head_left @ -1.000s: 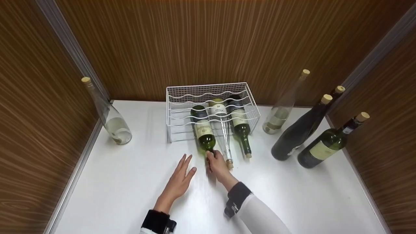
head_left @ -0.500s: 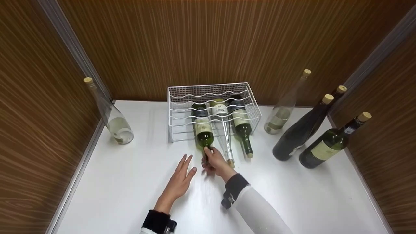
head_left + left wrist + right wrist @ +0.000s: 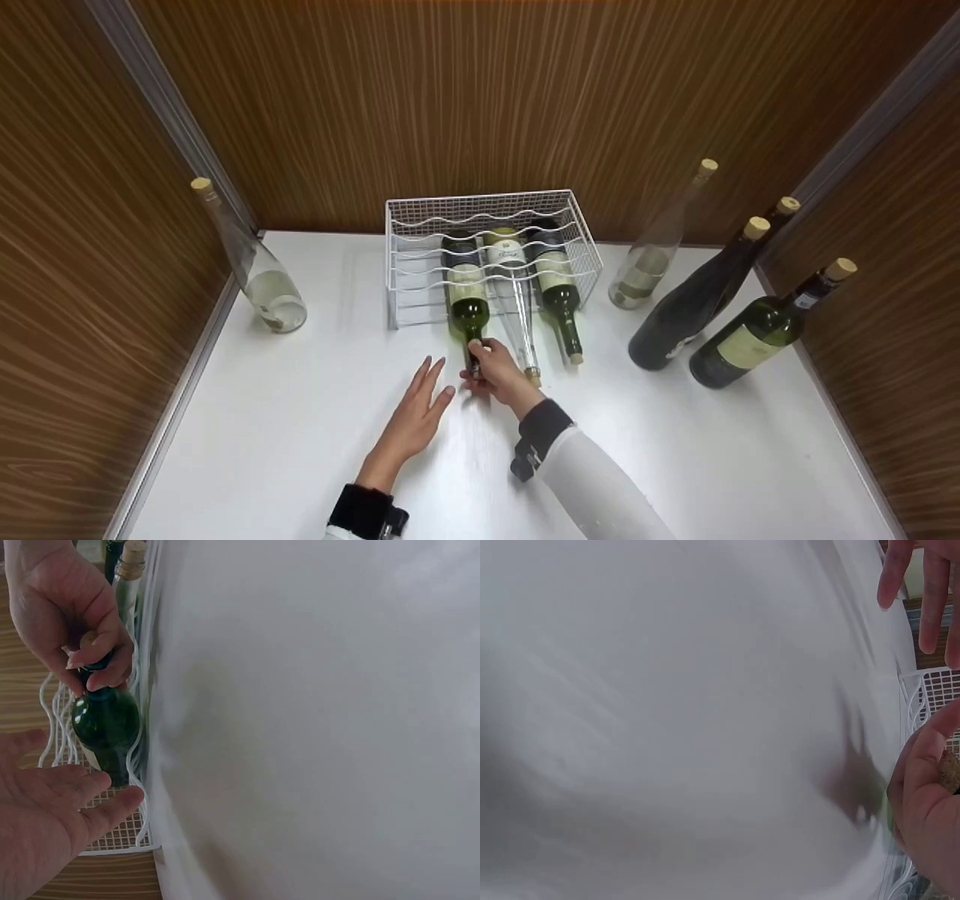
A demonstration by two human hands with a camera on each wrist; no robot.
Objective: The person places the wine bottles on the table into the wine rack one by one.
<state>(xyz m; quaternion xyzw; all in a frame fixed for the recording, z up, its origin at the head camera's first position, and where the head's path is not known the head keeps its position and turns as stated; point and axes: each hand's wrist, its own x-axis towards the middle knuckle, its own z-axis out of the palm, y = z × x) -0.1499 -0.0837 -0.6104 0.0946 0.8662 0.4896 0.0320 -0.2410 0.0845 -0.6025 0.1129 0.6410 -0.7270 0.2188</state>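
Observation:
My right hand (image 3: 499, 373) grips the neck of a green wine bottle (image 3: 469, 307), whose labelled body lies in the white wire rack (image 3: 427, 324). In the left wrist view, fingers of the right hand (image 3: 75, 615) curl round that neck. My left hand (image 3: 412, 420) is held just left of it, fingers straight and spread, with nothing in it. To the right of the gripped bottle, a clear bottle (image 3: 507, 251) and another green wine bottle (image 3: 555, 274) lie in the rack, corked necks toward me.
A clear corked bottle (image 3: 274, 296) stands at the left. On the right stand another clear bottle (image 3: 641, 274), dark bottles (image 3: 675, 322) and a green labelled bottle (image 3: 746, 341). Wood-grain panels (image 3: 465, 97) enclose the white table (image 3: 300, 450) at the back and sides.
My right hand has pushed the green wine bottle deeper into the rack and slightly left, straightening it beside the clear one. The left hand has stayed in place.

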